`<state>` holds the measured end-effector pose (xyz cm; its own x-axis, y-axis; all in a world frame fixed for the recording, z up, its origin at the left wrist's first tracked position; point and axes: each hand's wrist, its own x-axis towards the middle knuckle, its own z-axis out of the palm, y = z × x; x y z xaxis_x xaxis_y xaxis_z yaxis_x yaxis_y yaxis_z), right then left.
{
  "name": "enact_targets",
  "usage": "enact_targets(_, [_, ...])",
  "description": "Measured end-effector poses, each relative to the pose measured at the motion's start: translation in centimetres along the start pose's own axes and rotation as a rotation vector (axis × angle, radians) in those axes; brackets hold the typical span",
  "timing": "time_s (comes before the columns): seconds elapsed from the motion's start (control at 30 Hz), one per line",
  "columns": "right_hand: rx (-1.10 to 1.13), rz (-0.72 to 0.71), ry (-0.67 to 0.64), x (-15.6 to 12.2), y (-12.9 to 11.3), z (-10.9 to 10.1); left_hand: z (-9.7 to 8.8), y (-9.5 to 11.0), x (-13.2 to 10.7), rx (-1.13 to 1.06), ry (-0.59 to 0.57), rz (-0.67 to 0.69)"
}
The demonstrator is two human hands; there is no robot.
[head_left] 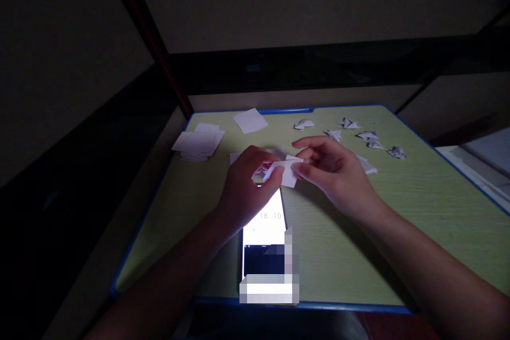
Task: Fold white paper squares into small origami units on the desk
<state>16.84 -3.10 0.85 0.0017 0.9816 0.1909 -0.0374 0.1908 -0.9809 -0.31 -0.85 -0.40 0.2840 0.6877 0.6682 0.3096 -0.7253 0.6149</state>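
A small folded piece of white paper (291, 172) is held up between my two hands, over the far end of a lit phone (265, 228). My left hand (249, 186) pinches its left side, thumb in front, the other fingers mostly behind. At the right edge, my right hand (338, 172) grips the paper between thumb and fingers, with the index finger raised and curved. More white paper lies on the table behind my hands, partly covered by them. The phone's screen shows digits ending in 18:10, and its near end is pixelated.
On the green table (179, 239) with a blue rim, a stack of white paper (199, 142) lies at the far left. One square sheet (250, 120) is beside it. Several folded paper pieces (367, 136) are scattered at the far right. Dark walls enclose the back and left.
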Motion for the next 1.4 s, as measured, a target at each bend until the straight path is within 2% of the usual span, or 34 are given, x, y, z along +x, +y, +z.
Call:
enact_targets(0.2, [0.063, 0.108, 0.037, 0.2, 0.8, -0.1, 0.3, -0.1, -0.1, 0.024, 0.019, -0.100])
enact_targets(0.37, [0.149, 0.193, 0.059, 0.2, 0.5, 0.0, 0.5, 0.0, -0.2, -0.002, 0.058, -0.191])
enact_targets(0.6, [0.083, 0.138, 0.064, 0.2, 0.8, -0.1, 0.5, 0.0, -0.5, -0.023, 0.001, -0.173])
enact_targets(0.7, [-0.009, 0.077, 0.052, 0.1, 0.8, -0.1, 0.7, -0.2, -0.5, -0.060, -0.025, -0.170])
enact_targets(0.87, [-0.131, -0.017, 0.002, -0.4, 0.2, 0.3, 0.7, -0.2, -0.2, -0.207, -0.038, -0.280])
enact_targets(1.0, [-0.157, -0.042, 0.000, -0.5, 0.0, 0.4, 0.5, 0.1, 0.1, -0.214, -0.079, -0.323])
enact_targets(1.13, [-0.122, -0.019, 0.005, -0.5, 0.0, 0.4, 0.5, 0.3, 0.1, -0.241, -0.059, -0.325])
enact_targets(1.3, [0.008, 0.112, -0.027, -0.3, 0.7, 0.0, 0.3, 0.6, 0.1, -0.187, -0.051, -0.301])
enact_targets(1.4, [0.046, 0.141, -0.007, -0.1, 1.0, -0.3, 0.3, 0.3, 0.0, -0.143, -0.057, -0.254])
